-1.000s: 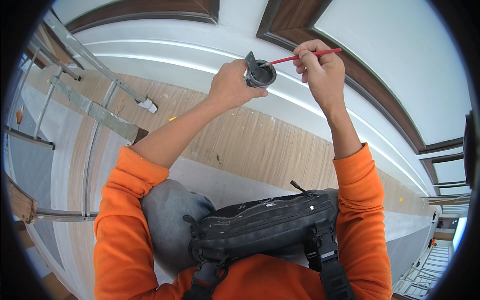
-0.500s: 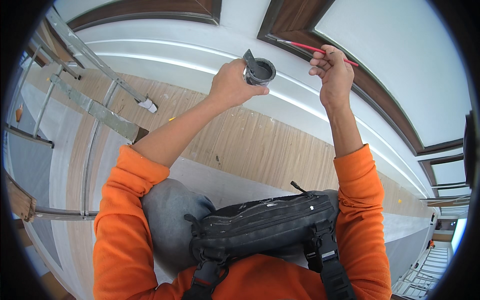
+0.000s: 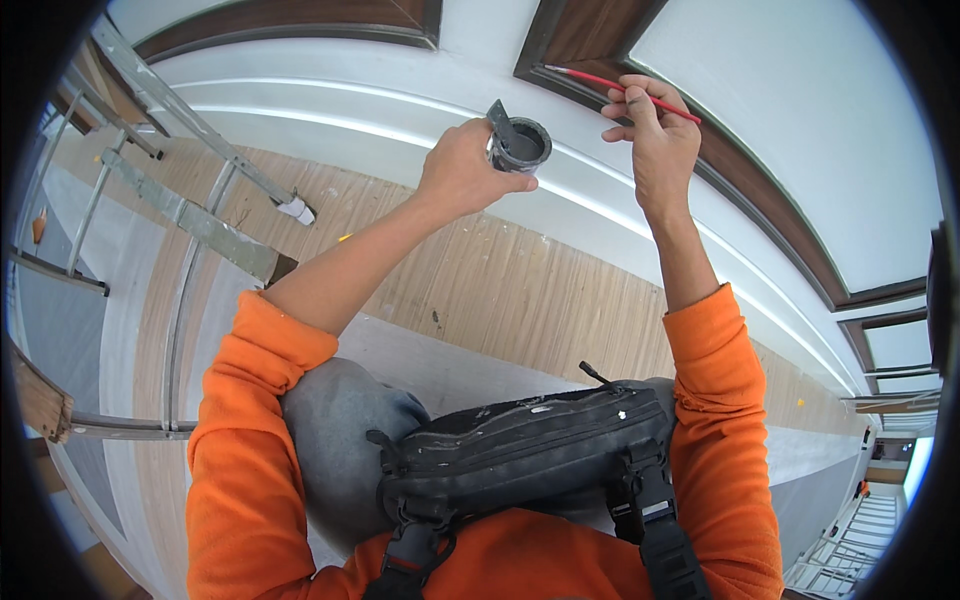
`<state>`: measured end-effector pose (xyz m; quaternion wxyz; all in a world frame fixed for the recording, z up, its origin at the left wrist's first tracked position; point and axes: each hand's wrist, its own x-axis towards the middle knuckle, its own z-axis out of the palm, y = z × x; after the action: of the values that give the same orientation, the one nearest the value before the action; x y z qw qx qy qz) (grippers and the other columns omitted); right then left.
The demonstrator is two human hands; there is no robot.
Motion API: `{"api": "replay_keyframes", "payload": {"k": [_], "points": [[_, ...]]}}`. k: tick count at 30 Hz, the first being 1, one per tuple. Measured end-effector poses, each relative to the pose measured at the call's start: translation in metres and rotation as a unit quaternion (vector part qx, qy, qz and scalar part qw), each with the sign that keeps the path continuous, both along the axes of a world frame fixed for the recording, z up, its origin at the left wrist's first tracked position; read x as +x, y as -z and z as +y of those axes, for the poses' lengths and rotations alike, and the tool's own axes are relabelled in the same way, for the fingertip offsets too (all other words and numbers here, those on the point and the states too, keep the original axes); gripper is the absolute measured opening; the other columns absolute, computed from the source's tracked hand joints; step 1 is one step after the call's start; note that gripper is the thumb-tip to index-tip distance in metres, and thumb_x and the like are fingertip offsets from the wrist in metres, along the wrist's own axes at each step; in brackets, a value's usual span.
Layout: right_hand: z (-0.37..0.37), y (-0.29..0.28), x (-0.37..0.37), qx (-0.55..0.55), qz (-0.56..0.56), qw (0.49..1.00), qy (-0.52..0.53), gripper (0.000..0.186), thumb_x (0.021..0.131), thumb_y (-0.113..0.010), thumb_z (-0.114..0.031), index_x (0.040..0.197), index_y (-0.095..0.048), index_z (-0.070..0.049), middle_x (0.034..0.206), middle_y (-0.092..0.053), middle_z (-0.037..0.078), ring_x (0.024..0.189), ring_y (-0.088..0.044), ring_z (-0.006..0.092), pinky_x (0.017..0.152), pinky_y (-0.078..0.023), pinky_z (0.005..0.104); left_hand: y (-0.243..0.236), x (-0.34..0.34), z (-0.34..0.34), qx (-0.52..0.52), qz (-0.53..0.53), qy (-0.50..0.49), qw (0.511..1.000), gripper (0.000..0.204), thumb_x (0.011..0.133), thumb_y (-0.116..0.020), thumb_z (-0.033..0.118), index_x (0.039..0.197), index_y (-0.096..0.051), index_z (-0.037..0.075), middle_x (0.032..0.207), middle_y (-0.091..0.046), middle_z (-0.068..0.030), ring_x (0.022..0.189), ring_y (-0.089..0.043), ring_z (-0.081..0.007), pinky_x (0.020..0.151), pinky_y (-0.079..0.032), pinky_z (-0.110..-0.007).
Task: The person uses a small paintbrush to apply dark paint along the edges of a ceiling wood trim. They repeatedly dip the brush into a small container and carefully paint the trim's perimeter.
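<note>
My left hand (image 3: pixel 458 172) is wrapped round a small cup (image 3: pixel 541 160) of dark grey paint, tilted a little toward me. A flat dark strip (image 3: pixel 501 122), like a small spatula, sticks up out of the cup by my fingers. My right hand (image 3: pixel 660 145) pinches a thin paintbrush (image 3: pixel 612 84) with a red handle. The brush points left, its tip over the dark edge of a brown wooden wall frame (image 3: pixel 583 45), near the frame's corner. Whether the bristles touch the wood I cannot tell.
White skirting (image 3: pixel 400 125) runs along the wall foot above a wood-look floor (image 3: pixel 500 270). On the left stands a metal ladder (image 3: pixel 190 225) with paint-stained parts. A black bag (image 3: pixel 520 440) rests across my lap. Another brown frame (image 3: pixel 300 25) is at the upper left.
My right hand has shifted slightly left and up with the paintbrush, bringing its tip a bit higher along the frame's corner. My left hand and the cup have stayed in place.
</note>
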<state>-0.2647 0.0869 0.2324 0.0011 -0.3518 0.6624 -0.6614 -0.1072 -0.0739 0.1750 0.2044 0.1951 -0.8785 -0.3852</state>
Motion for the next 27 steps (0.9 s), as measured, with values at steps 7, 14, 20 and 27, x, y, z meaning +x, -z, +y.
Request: {"api": "replay_keyframes", "payload": {"k": [7,14,20,27], "points": [[-0.003,-0.005,0.013,0.014,0.08,0.997,0.013,0.02,0.106,-0.063,-0.017,0.115,-0.075,-0.002,0.098,-0.079,0.009,0.087,-0.075,0.0138,0.068,-0.06,0.0253,0.001,0.0,-0.003,0.011,-0.032,0.012,0.999,0.065,0.069,-0.097,0.04,0.116,-0.072,0.002,0.113,-0.077,-0.018,0.108,-0.074,-0.0331,0.097,-0.056,-0.043],[0.003,-0.011,0.006,0.113,0.19,0.971,0.092,0.015,0.1,-0.069,-0.017,0.107,-0.078,-0.006,0.095,-0.08,0.006,0.086,-0.075,0.0144,0.074,-0.056,0.0294,0.004,-0.002,0.0,-0.002,0.006,0.0,1.0,0.057,0.067,-0.098,0.038,0.107,-0.075,0.004,0.105,-0.078,-0.0173,0.101,-0.075,-0.0363,0.09,-0.059,-0.046],[0.001,-0.016,0.017,0.141,0.273,0.947,0.097,0.013,0.097,-0.07,-0.013,0.107,-0.078,-0.008,0.096,-0.079,0.006,0.084,-0.076,0.017,0.072,-0.056,0.028,0.001,0.0,0.0,0.007,0.001,0.008,1.0,0.058,0.068,-0.097,0.037,0.109,-0.075,0.003,0.106,-0.078,-0.017,0.103,-0.074,-0.0354,0.092,-0.058,-0.045],[0.001,-0.018,0.022,0.147,0.277,0.943,0.11,0.013,0.097,-0.07,-0.013,0.107,-0.078,-0.011,0.096,-0.079,0.005,0.08,-0.074,0.017,0.071,-0.056,0.0292,0.006,-0.001,-0.002,-0.002,0.0,0.008,1.0,0.061,0.068,-0.097,0.037,0.113,-0.074,0.003,0.11,-0.078,-0.017,0.105,-0.074,-0.0337,0.094,-0.056,-0.043]]}}
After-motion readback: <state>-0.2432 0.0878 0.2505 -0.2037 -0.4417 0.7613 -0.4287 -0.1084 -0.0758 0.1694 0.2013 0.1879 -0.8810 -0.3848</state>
